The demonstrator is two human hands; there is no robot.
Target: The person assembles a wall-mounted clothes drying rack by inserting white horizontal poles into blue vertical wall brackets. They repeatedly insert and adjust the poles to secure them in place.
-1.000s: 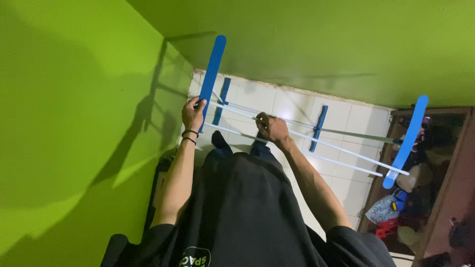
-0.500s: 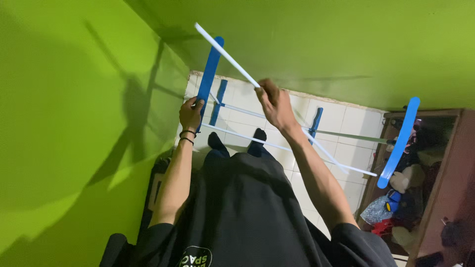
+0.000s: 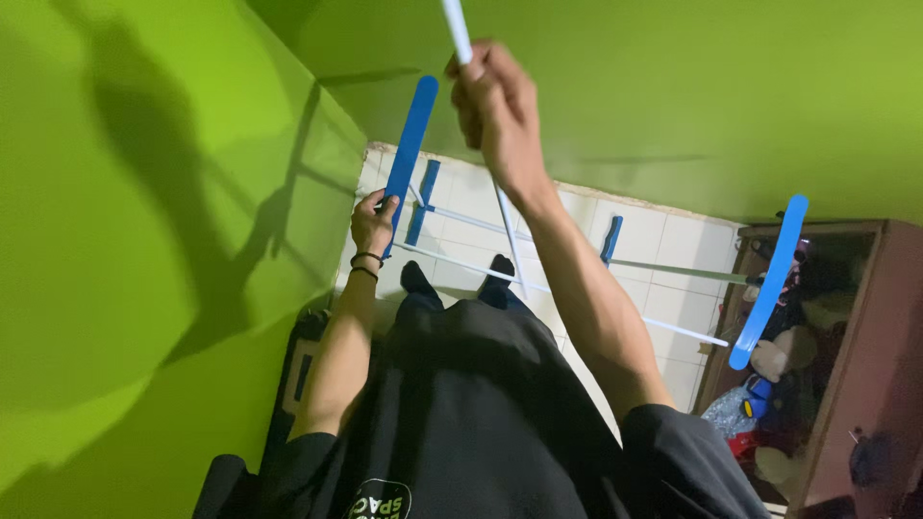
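I have the thin white plastic rod (image 3: 460, 34) clamped in my right hand (image 3: 495, 101), fingers wrapped fully around it, raised high in front of the green wall (image 3: 625, 96). The rod runs up out of frame at the top and down past my wrist toward the floor; where its lower end sits I cannot tell.

My left hand (image 3: 373, 223) is curled shut around the long flat blue plastic end bar (image 3: 409, 154) of the folding drying rack, low on its length, with the bar tilted up toward the wall corner. Several parallel white rails (image 3: 461, 261) run from that bar across to the matching blue bar on the far side (image 3: 769, 284).

To handle this well, I judge the left grip should brace the blue bar firmly while the right guides the rod along its own line, without bending so slender a piece.

Below lie pale floor tiles (image 3: 663, 240) and my dark socks (image 3: 413, 277). A brown wooden cabinet (image 3: 875, 336) with soft toys stands at right.
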